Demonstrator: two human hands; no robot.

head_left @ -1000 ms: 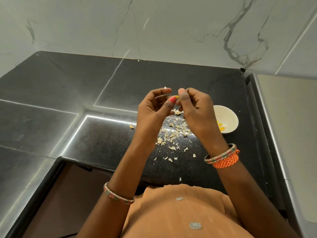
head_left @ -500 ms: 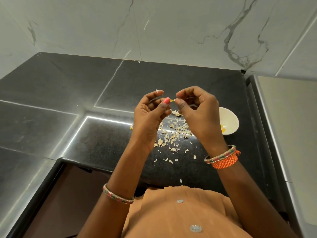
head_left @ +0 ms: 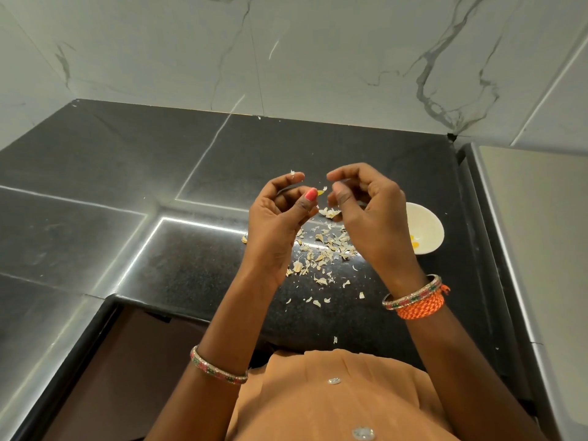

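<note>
My left hand (head_left: pixel 276 225) is raised above the black counter (head_left: pixel 366 160) and pinches a small yellow kernel (head_left: pixel 320 193) between its thumb and fingertips. A pale flake sticks to its index fingertip. My right hand (head_left: pixel 373 225) is just right of it, fingers curled, thumb and fingertips closing on a pale flake of skin (head_left: pixel 325 188) at the kernel's end. Beneath both hands lies a scatter of pale skin pieces (head_left: pixel 321 253).
A small white bowl (head_left: pixel 428 224) with yellow bits inside stands on the counter behind my right wrist. A steel-grey surface (head_left: pixel 541 237) runs along the right side. The counter's front edge (head_left: pixel 191 308) is close to my body. A marble wall rises behind.
Both hands have dropped slightly and drawn a little apart. The fingertips, pressed together on the kernel a second ago, now have a small gap between them.
</note>
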